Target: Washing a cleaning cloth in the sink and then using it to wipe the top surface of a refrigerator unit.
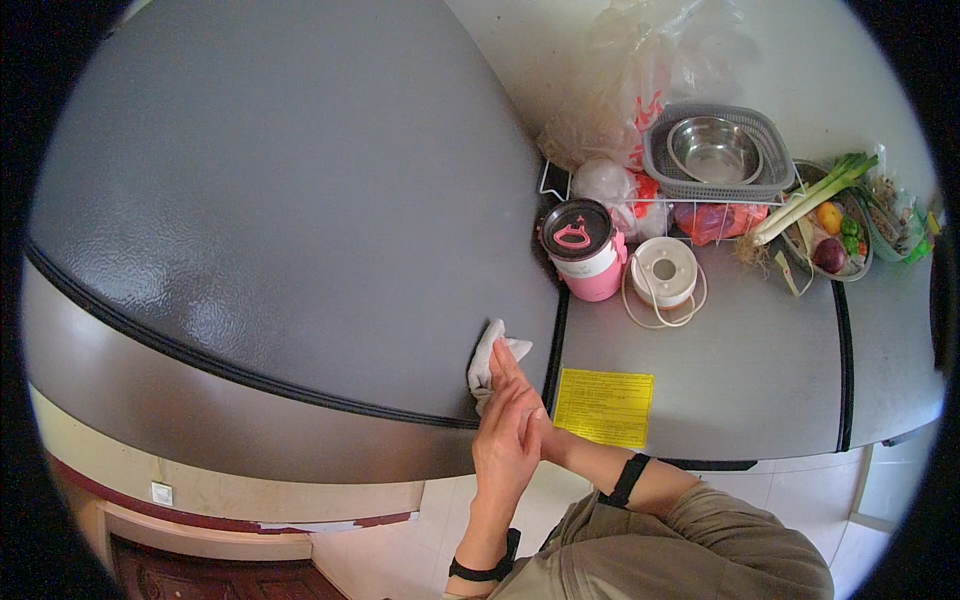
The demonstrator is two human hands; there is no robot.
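A crumpled whitish cloth [481, 364] lies against the large grey panel [300, 187], near its lower right corner and the black seal strip. My right hand [511, 375] presses on the cloth with extended fingers, part of the cloth sticking out past the fingertips. Over the back of that hand rests my left hand [506, 439], its fingers close together; whether it grips my right hand is not clear. A yellow label with writing [604, 406] is stuck on the neighbouring grey panel, just right of my hands. Black bands circle both forearms.
Back right stand a pink and white lidded container [589, 259], a white corded appliance base [664, 274], and a wire rack [697, 201] bearing a grey basket [664, 184] and steel bowl [712, 154]. Beyond are leeks [817, 195] and a vegetable-filled basket [862, 274]. Plastic bags [622, 82] hang behind.
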